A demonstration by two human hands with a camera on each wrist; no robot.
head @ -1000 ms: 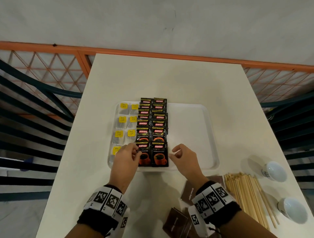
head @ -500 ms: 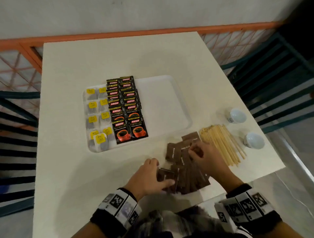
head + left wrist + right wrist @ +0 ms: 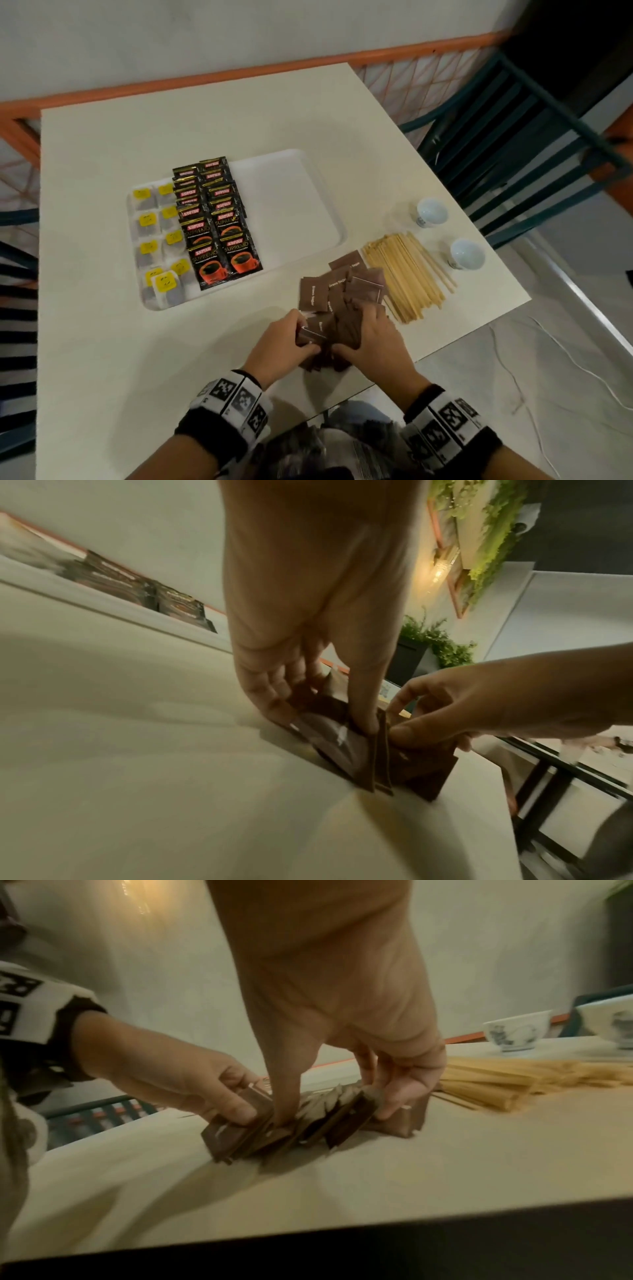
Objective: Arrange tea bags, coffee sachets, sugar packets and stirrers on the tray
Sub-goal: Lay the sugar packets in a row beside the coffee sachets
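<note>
Fingers (image 3: 394, 1093) of the right hand (image 3: 380, 342) are curled down over the brown sugar packets (image 3: 337, 298), thumb on one side of the bunch and fingertips on the other, squeezing several together on edge. Opposite it, the left hand (image 3: 281, 342) pinches the near end of the same bunch between thumb and fingers, so both hands are clamped on the pile and press it toward each other. The rest of the packets lie loose and overlapping on the tabletop (image 3: 137, 359), just beyond the hands. Touching that pile on its right is a fan of wooden stirrers (image 3: 407, 274), and past them stand two small white cups (image 3: 430, 210).

Farther out, the white tray (image 3: 291, 202) carries tea bags (image 3: 154, 236) with yellow tags in its left part and two overlapping columns of black coffee sachets (image 3: 215, 222) beside them; its right part is bare.

Sugar looks to be the step in hand: gathering the scattered packets into a squared stack. Next, I judge, the stack needs lifting clear without shedding its outer packets, then laying in the bare part of the tray next to the coffee, leaving room for the stirrers.
</note>
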